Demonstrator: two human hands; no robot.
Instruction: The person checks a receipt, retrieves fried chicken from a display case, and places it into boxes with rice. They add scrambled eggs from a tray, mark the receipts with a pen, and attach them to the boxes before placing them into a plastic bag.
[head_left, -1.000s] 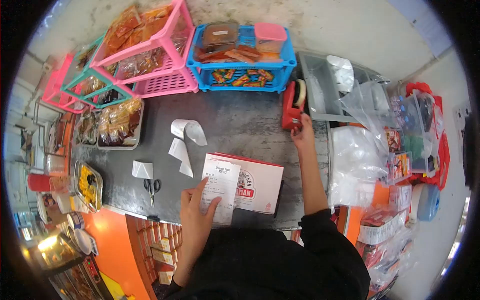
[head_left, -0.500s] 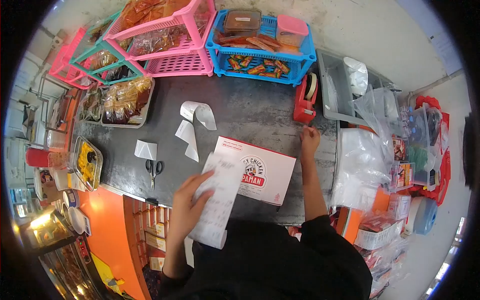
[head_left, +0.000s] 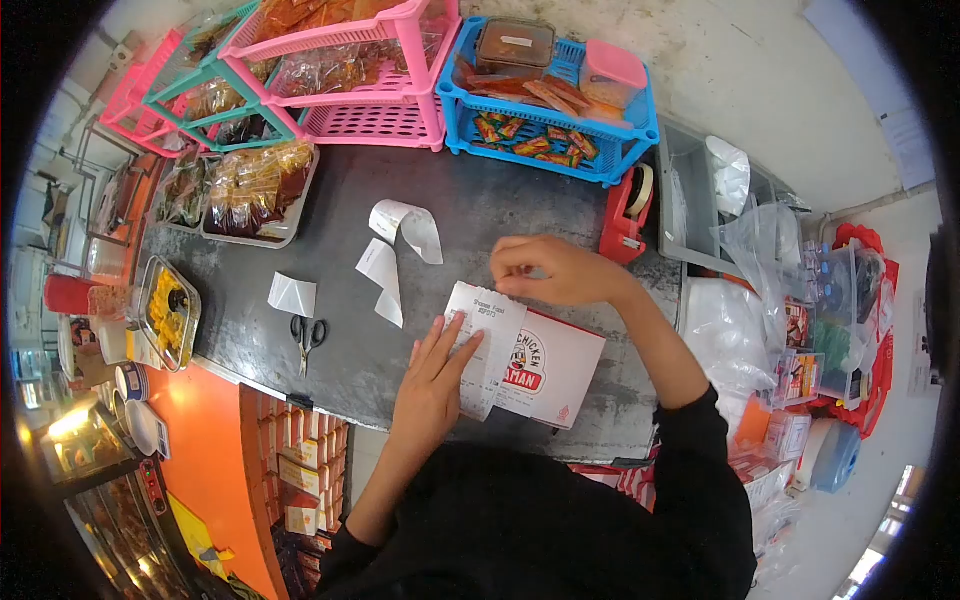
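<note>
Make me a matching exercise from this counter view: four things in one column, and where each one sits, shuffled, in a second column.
Things:
1. long white paper receipt
2. black-handled scissors
3. red tape dispenser
4. pink-lidded plastic tub

Places:
A. on top of the blue plastic basket rack
B. draped over the white and red cardboard box, under the left hand
C. on the dark counter near its front edge, left of the box
D. right of the blue rack, beside the grey tray

Pairs: 1-B, 2-C, 3-D, 4-A
</note>
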